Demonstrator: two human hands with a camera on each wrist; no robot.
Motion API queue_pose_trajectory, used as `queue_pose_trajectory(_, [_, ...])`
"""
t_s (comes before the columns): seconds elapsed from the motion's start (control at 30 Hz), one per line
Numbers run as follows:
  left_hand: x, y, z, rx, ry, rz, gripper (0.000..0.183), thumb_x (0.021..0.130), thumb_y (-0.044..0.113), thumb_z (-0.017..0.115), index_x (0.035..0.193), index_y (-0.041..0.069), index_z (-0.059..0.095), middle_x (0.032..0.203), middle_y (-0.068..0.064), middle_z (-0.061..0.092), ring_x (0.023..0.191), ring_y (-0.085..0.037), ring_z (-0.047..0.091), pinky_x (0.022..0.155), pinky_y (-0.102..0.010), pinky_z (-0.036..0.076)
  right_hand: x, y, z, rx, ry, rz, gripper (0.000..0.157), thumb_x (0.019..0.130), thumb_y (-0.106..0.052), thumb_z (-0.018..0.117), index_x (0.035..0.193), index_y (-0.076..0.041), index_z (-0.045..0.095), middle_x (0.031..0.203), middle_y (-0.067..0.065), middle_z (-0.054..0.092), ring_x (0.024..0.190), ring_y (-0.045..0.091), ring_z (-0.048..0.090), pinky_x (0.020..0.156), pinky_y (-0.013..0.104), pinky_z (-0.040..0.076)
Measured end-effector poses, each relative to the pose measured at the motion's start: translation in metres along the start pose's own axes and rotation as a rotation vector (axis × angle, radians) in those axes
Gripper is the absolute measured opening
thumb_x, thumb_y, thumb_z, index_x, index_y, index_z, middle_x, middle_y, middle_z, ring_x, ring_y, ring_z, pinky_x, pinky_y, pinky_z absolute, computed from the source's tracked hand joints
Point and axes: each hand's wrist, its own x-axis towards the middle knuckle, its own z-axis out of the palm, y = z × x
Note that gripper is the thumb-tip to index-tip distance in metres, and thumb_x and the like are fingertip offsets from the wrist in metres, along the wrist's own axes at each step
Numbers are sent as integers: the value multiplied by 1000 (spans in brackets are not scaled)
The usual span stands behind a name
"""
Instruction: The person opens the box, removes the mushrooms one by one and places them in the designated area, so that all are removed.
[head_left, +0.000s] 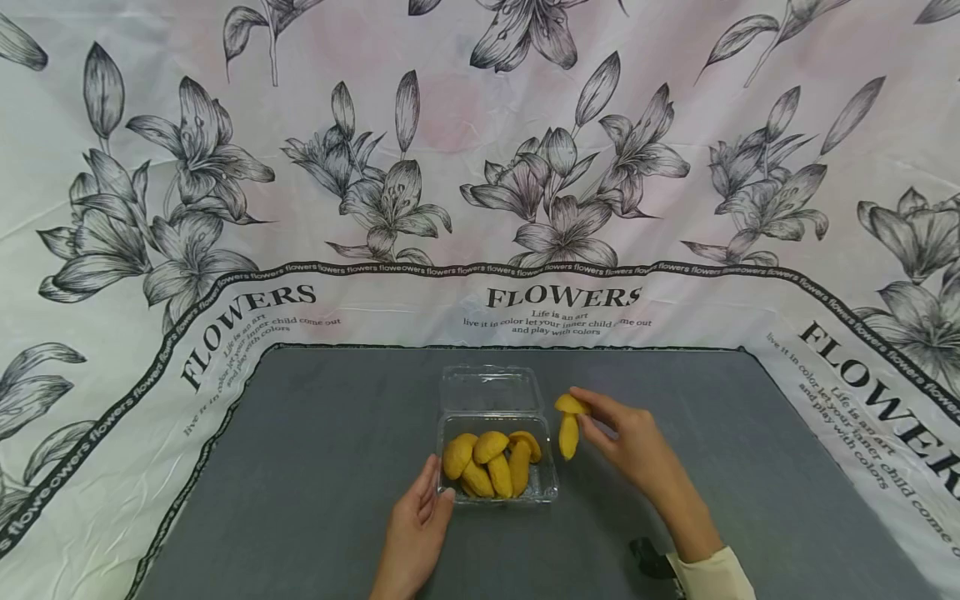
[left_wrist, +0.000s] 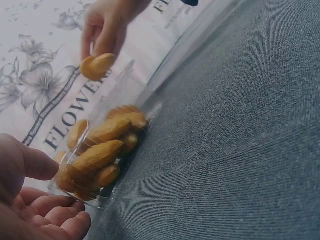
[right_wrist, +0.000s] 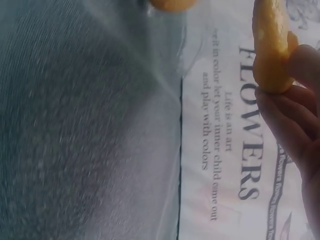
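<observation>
A yellow mushroom (head_left: 569,427) hangs stem down from my right hand (head_left: 630,437), whose thumb and fingers pinch its cap, to the right of a clear plastic container (head_left: 551,492). In the right wrist view the same mushroom (right_wrist: 270,47) shows large at the fingertips. Several more yellow mushrooms (head_left: 491,450) lie inside the container. My left hand (head_left: 416,525) holds the container's near left corner, its thumb at the front and its fingers along the left side. The left wrist view shows the left hand's curled fingers (left_wrist: 62,215) beside the container wall.
The container's hinged clear lid (head_left: 491,390) stands open at the back. A grey cloth surface (head_left: 322,467) lies beneath everything. White fabric with printed flowers (head_left: 555,200) rises behind. Near my right sleeve (head_left: 712,575) is a dark strap-like object (head_left: 649,558).
</observation>
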Motion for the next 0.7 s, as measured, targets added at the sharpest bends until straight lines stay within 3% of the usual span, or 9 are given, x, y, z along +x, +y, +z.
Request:
queue_pose_trajectory(0.17, [0,4,1,1,-12,-33,61,109,13,61,160,-9,34,164,-28,36,152,-44,35,116,-52,43,-4,11,-1,10,-12,26,44,94,6,75,138,2,67,125,19,75,107,35,76,85,39,65])
queue_pose_trajectory(0.4, [1,4,-1,10,-19,-60,62,110,15,60,161,-8,33,165,-29,35,152,-45,34,117,-55,43,-3,29,10,-65,-24,-37,40,90,8,79,129,5,70,117,19,77,98,33,78,79,38,66])
queue_pose_trajectory(0.57, [0,5,-2,13,-18,-34,62,110,16,61,160,-10,34,164,-30,36,151,-46,35,116,-55,44,0,34,16,-162,-101,-9,36,92,3,78,128,0,73,117,16,78,90,24,78,72,34,65])
queue_pose_trajectory(0.7, [1,4,0,15,-13,-33,62,109,16,62,160,-8,35,164,-29,37,151,-45,37,115,-53,46,3,34,16,-208,-161,36,35,93,1,78,127,-3,74,117,14,78,71,10,64,60,27,53])
